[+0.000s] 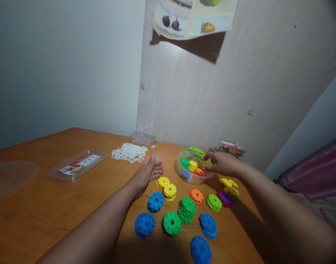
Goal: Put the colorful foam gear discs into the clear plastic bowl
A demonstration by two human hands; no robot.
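Observation:
My left hand (147, 173) lies on its edge on the wooden table (46, 212), fingers stretched out and holding nothing, just left of some yellow foam discs (168, 187). My right hand (223, 164) reaches over the rim of a clear plastic bowl (194, 179) that holds green, yellow and orange discs; its fingertips are over the bowl and whether they hold a disc is hidden. In front of the bowl lie sorted piles: blue discs (156, 201), a green stack (187, 209), an orange disc (196, 196), more yellow discs (230, 185).
A clear lid with a red label (76, 165) and another clear lid (8, 178) lie at the left. White square pieces (129, 152) and a small clear tub (143, 138) sit near the wall. A pack of coloured pieces (230, 148) is behind the bowl.

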